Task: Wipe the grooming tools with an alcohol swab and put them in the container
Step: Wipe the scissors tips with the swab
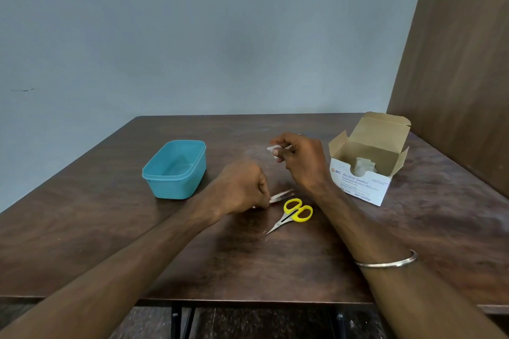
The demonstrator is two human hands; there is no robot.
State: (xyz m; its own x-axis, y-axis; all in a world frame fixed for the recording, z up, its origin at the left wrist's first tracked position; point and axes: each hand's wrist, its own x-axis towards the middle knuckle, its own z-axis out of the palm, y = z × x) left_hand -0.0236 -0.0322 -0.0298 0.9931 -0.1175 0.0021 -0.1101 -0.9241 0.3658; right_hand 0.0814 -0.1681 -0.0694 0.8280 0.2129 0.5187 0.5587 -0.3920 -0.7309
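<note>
My left hand [242, 187] is curled at the middle of the table and pinches one end of a slim metal tool [282, 196], likely tweezers, which lies low over the wood. My right hand [300, 158] is raised a little behind it and pinches a small white alcohol swab [272, 149] between its fingertips. Small scissors with yellow handles [294, 213] lie flat just right of the left hand, blades pointing toward me. A teal plastic container [175, 169] stands open and empty to the left.
An open white box of alcohol swabs [363, 173] stands at the right, flap up. The brown table [110, 228] ends at a grey wall behind and a wooden panel [454, 77] on the right. A metal bangle [385, 261] circles my right wrist.
</note>
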